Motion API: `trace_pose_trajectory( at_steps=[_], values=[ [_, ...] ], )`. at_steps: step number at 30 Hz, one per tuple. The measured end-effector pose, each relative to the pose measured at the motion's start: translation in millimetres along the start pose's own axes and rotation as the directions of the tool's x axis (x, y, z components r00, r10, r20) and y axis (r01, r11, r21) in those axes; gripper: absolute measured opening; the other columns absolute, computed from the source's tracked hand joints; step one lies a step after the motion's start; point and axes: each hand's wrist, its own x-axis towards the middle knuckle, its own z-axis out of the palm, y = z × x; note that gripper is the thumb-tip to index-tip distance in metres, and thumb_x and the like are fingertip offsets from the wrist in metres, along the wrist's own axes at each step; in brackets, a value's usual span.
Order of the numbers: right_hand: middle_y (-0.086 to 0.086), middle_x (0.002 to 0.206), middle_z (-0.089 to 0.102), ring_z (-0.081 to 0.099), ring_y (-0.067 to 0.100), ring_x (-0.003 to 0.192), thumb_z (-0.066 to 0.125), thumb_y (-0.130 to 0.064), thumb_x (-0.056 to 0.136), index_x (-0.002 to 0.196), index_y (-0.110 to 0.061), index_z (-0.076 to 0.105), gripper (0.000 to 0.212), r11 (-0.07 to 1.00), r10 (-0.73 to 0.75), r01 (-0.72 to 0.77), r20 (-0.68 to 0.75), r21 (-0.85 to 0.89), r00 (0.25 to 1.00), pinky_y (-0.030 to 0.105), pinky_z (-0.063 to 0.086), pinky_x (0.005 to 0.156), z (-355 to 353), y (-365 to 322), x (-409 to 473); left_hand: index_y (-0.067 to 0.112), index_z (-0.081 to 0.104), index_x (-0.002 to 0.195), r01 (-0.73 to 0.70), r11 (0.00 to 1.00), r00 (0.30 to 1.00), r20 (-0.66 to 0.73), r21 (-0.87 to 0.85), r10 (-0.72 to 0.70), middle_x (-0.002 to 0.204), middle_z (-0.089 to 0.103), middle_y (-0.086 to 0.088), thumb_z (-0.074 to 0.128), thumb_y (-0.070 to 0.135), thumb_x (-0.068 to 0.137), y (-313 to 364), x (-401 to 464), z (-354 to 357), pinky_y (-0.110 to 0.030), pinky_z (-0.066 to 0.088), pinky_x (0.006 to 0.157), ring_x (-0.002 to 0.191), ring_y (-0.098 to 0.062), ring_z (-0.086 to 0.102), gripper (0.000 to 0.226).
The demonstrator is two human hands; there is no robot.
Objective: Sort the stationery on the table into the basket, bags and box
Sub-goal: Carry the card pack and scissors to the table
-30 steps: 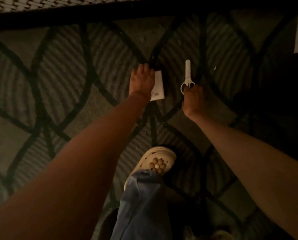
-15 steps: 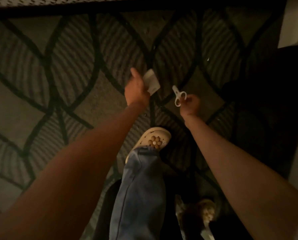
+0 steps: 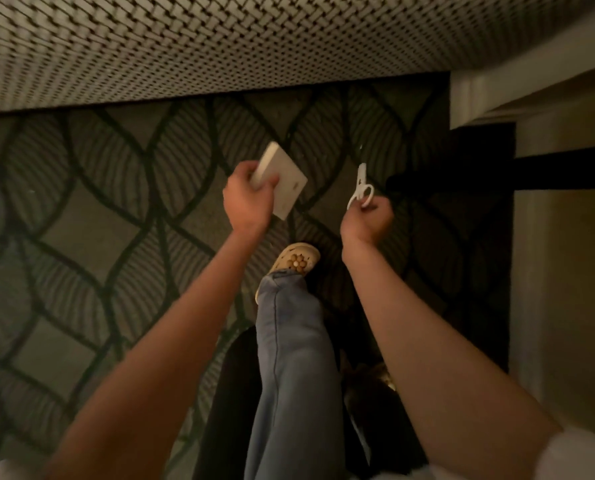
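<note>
Notepad (image 3: 282, 180) in left hand (image 3: 249, 199), scissors (image 3: 361, 188) in right hand (image 3: 370, 220), patterned rug (image 3: 98, 202) below

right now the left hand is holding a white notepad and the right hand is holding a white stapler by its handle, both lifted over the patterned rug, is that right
Not quite. The right hand holds small white scissors, not a stapler, with its fingers gripping the loop handles; the head view shows this. The rest stands: the left hand holds the white notepad, both above the patterned rug.

Dark leaf-patterned carpet (image 3: 91, 237); cream clog (image 3: 297, 259) planted on it; woven-textured surface (image 3: 219, 39) along far edge.
</note>
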Motion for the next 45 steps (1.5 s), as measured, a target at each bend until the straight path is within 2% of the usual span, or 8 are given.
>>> trace_pose_trajectory(
  at_steps=[3, 7, 12, 19, 26, 31, 36, 45],
  values=[
    [0.003, 0.098, 0.061, 0.061, 0.016, 0.09, 0.054, -0.004, 0.093, 0.109, 0.0, 0.057, 0.018, 0.995, -0.068, 0.066, 0.025, 0.078, 0.997, 0.016, 0.045, 0.069, -41, -31, -36, 0.013, 0.065, 0.11, -0.021, 0.997, 0.996, -0.086, -0.075, 0.014, 0.102, 0.067, 0.002, 0.069, 0.027, 0.084, 33, -32, -26, -0.034, 0.056, 0.081, 0.093, -0.012, 0.063, 0.03],
    [-0.015, 0.077, 0.05, 0.053, 0.0, 0.065, 0.056, -0.003, 0.092, 0.098, -0.005, 0.057, 0.007, 0.971, -0.154, 0.15, 0.008, 0.185, 0.988, 0.015, 0.048, 0.055, -99, -59, -78, 0.012, 0.067, 0.105, -0.08, 0.984, 0.993, -0.102, -0.161, 0.064, 0.097, 0.068, 0.002, 0.069, 0.028, 0.082, 66, -74, -57, -0.023, 0.055, 0.074, 0.089, -0.011, 0.065, 0.029],
    [-0.008, 0.074, 0.054, 0.055, 0.002, 0.064, 0.056, 0.0, 0.089, 0.092, -0.004, 0.056, 0.005, 0.909, -0.194, 0.19, -0.026, 0.37, 0.981, 0.006, 0.044, 0.052, -156, -66, -128, 0.01, 0.068, 0.105, -0.194, 0.948, 0.98, -0.093, -0.253, 0.176, 0.099, 0.069, -0.004, 0.069, 0.029, 0.08, 97, -126, -77, -0.028, 0.055, 0.075, 0.091, -0.015, 0.066, 0.031],
    [-0.005, 0.074, 0.056, 0.056, 0.006, 0.066, 0.059, 0.001, 0.086, 0.086, -0.007, 0.053, 0.009, 0.781, -0.24, 0.235, -0.07, 0.579, 0.968, 0.018, 0.048, 0.064, -195, -51, -172, 0.004, 0.069, 0.098, -0.376, 0.846, 0.926, -0.117, -0.377, 0.36, 0.089, 0.066, -0.002, 0.069, 0.028, 0.08, 113, -180, -74, -0.021, 0.05, 0.067, 0.08, -0.007, 0.06, 0.03],
    [0.006, 0.084, 0.065, 0.062, 0.021, 0.073, 0.058, -0.004, 0.089, 0.084, -0.021, 0.047, 0.02, 0.683, -0.427, 0.409, -0.124, 0.606, 0.896, 0.031, 0.053, 0.072, -263, -5, -206, 0.007, 0.07, 0.093, -0.472, 0.744, 0.865, -0.088, -0.472, 0.493, 0.083, 0.064, 0.002, 0.068, 0.027, 0.081, 109, -250, -73, -0.02, 0.048, 0.063, 0.074, -0.005, 0.058, 0.024],
    [0.015, 0.094, 0.066, 0.059, 0.014, 0.063, 0.057, -0.004, 0.09, 0.085, -0.02, 0.047, 0.019, 0.616, -0.484, 0.46, -0.154, 0.64, 0.861, 0.014, 0.045, 0.052, -323, 11, -228, 0.006, 0.071, 0.096, -0.517, 0.677, 0.822, -0.084, -0.524, 0.563, 0.083, 0.065, 0.004, 0.069, 0.026, 0.081, 115, -302, -87, -0.02, 0.05, 0.064, 0.074, -0.003, 0.06, 0.025],
    [0.018, 0.088, 0.063, 0.056, 0.015, 0.062, 0.057, -0.004, 0.09, 0.081, -0.02, 0.046, 0.021, 0.554, -0.547, 0.583, -0.268, 0.594, 0.793, 0.015, 0.042, 0.05, -382, 18, -247, 0.011, 0.067, 0.091, -0.559, 0.595, 0.757, -0.063, -0.578, 0.65, 0.081, 0.065, 0.005, 0.071, 0.022, 0.083, 141, -353, -95, -0.022, 0.054, 0.066, 0.074, -0.005, 0.063, 0.014],
    [0.009, 0.087, 0.062, 0.054, 0.005, 0.052, 0.055, -0.007, 0.092, 0.085, -0.018, 0.046, 0.017, 0.545, -0.441, 0.635, -0.458, 0.547, 0.772, 0.016, 0.041, 0.049, -484, 59, -240, 0.005, 0.067, 0.094, -0.555, 0.533, 0.646, 0.072, -0.638, 0.76, 0.09, 0.068, -0.006, 0.075, 0.023, 0.08, 192, -433, -51, -0.028, 0.057, 0.069, 0.081, -0.015, 0.068, 0.025]
  ],
)
